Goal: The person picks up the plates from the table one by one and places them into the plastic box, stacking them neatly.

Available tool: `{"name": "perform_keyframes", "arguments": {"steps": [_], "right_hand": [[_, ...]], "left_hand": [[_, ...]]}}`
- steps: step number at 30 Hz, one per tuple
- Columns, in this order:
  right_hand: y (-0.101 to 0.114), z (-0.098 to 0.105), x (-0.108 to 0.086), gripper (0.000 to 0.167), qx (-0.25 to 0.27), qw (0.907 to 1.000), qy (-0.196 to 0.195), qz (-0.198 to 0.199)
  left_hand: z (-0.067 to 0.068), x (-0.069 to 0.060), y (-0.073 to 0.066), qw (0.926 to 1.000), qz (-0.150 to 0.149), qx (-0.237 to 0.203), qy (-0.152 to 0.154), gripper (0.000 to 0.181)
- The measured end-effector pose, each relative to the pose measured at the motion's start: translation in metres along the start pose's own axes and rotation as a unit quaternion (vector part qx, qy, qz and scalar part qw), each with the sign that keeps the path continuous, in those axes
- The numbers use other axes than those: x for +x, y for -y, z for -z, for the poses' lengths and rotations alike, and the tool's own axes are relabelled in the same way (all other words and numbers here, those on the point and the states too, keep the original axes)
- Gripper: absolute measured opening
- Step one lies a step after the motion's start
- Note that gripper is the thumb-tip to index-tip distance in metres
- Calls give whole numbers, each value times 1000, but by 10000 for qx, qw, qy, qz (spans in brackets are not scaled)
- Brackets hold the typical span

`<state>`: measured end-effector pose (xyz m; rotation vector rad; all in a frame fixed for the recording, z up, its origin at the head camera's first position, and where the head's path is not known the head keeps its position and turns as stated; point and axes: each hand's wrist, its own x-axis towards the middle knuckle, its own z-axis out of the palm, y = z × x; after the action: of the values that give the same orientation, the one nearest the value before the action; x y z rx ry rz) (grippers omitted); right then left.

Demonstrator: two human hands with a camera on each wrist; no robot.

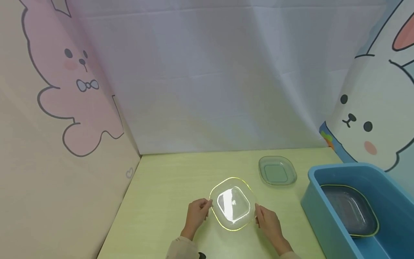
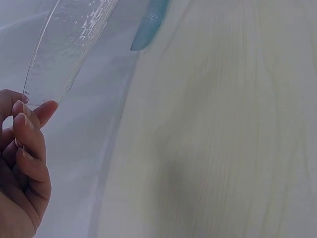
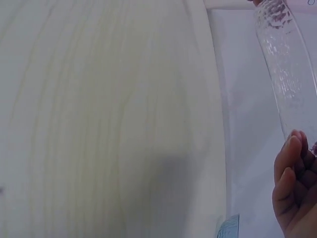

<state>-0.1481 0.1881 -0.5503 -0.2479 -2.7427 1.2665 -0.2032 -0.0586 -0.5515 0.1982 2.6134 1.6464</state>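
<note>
A clear plate with a yellow-lit rim is held up above the table between both hands. My left hand pinches its left edge between thumb and fingers. At the opposite edge, my right hand grips the rim the same way. From the left wrist, the clear plate shows side-on, with the left hand at its lower end. In the right wrist view the right hand holds the lower end of the plate, whose surface looks textured.
A greenish clear dish lies on the pale wood-grain table at the back right. At the right stands a blue bin with a dark glassy dish inside. A white cloth hangs behind the table.
</note>
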Motion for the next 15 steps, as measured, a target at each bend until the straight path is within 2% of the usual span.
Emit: {"name": "perform_keyframes", "arguments": {"steps": [5, 9, 15], "right_hand": [[2, 3, 2, 42, -101, 9999, -27, 75], [4, 8, 8, 43, -149, 9999, -22, -35], [12, 22, 17, 45, -73, 9998, -191, -57]], "left_hand": [[2, -1, 0, 9994, -1, -282, -205, 35], [4, -3, 0, 9986, 99, -277, -436, 37], [10, -6, 3, 9984, 229, -211, -461, 31]]}}
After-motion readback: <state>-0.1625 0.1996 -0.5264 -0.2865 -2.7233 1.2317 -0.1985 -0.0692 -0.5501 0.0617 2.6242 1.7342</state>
